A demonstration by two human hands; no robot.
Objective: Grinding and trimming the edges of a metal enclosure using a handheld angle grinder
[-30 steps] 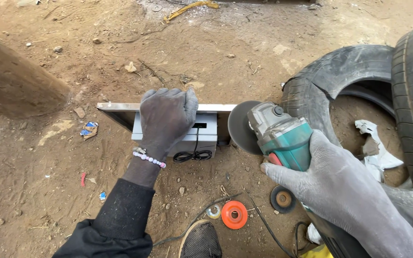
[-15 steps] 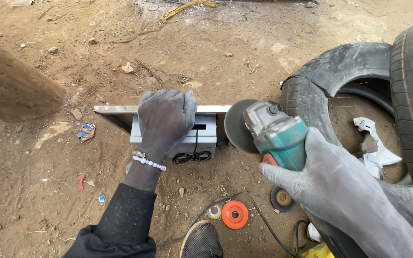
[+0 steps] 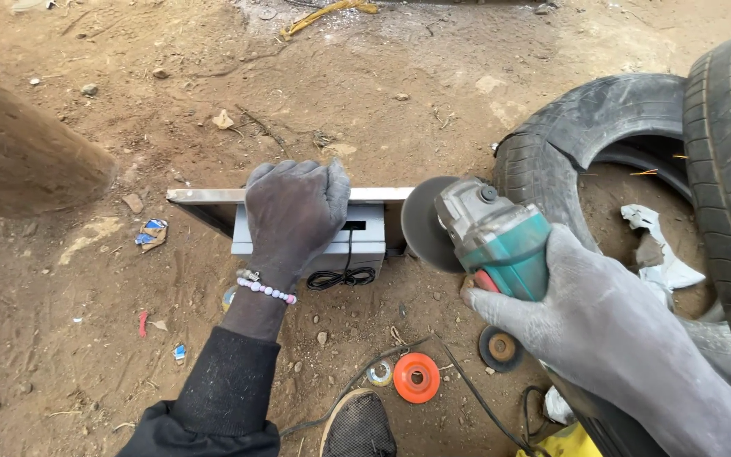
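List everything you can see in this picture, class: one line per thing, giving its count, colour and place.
metal bar: one, grey, lying on the dirt under the left hand
box: one, pale grey, beneath the bar
angle grinder: one, teal and grey, disc at the bar's right end
tyres: two, black, right side
orange disc: one, on the dirt, bottom centre
worn grinding disc: one, dark, beside the orange disc
cable: one, black, coiled by the box
left hand: pressing down on the bar
right hand: holding the grinder
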